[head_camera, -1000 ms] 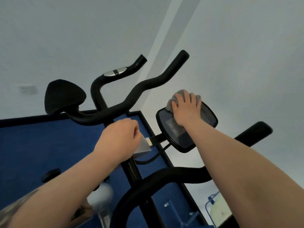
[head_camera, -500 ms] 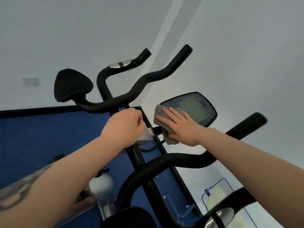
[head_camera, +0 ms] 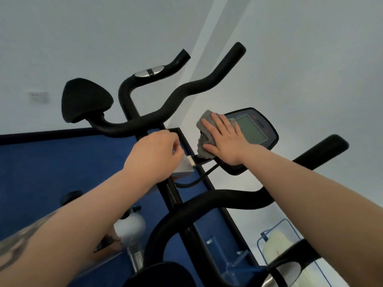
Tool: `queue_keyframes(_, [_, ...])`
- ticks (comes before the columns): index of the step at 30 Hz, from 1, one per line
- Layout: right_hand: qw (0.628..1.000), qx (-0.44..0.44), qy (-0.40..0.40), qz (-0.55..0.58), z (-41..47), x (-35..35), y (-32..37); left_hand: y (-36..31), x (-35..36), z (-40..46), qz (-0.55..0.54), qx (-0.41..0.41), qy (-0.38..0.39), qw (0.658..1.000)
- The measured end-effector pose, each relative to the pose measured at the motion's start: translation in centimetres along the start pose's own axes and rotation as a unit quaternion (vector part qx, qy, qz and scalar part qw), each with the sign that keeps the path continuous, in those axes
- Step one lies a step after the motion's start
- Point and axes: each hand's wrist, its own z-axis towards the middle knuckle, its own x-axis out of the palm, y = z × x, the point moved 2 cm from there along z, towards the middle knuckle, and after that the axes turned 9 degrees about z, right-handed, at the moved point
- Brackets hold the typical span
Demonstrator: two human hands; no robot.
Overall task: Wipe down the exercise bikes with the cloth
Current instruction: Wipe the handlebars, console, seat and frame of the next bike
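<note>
Under the flat right hand (head_camera: 224, 139), a grey cloth (head_camera: 206, 131) is pressed against the left portion of the bike's console (head_camera: 258, 131), with the fingers extended and spread across the fabric. Part of the cloth hangs below the thumb, over the console's lower left edge, ending just above the black bracket that carries the console. Beyond the fingertips, the display screen (head_camera: 251, 129) is uncovered. To the left of that hand, the left hand (head_camera: 154, 156) is curled closed around the silver block (head_camera: 183, 167) at the top of the bike's stem, where the console bracket joins it; the exact contact under the fingers is hidden. A black cable (head_camera: 194, 181) loops from below this grip toward the console's underside. Above the left hand, the far black handlebar (head_camera: 180, 102) curves upward. Below both forearms, the near handlebar (head_camera: 226, 198) crosses the frame. Beneath the bike lies a blue floor mat (head_camera: 51, 166).
</note>
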Motion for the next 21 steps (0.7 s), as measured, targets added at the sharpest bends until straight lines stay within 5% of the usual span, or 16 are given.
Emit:
queue_keyframes(3, [0.998, 0.029, -0.041, 0.036, 2.2, -0.8, -0.4, 0.2, 0.1, 0.0, -0.002, 0.000, -0.005, 1.000])
queue_keyframes(6, [0.980, 0.162, -0.091, 0.066, 3.1, -1.8, -2.5, 0.3, 0.1, 0.0, -0.006, -0.002, -0.008, 1.000])
queue_keyframes(12, [0.884, 0.427, -0.124, 0.144, -0.4, -1.0, -3.0, 0.3, 0.1, 0.3, 0.002, -0.001, 0.009, 1.000])
queue_keyframes(15, [0.882, 0.434, -0.095, 0.158, -1.6, 0.1, -0.5, 0.2, 0.0, 0.1, 0.001, 0.004, 0.014, 1.000])
queue_keyframes(21, [0.943, 0.322, -0.010, 0.089, -2.9, 1.4, 0.2, 0.1, 0.0, 0.1, 0.006, 0.018, 0.014, 1.000])
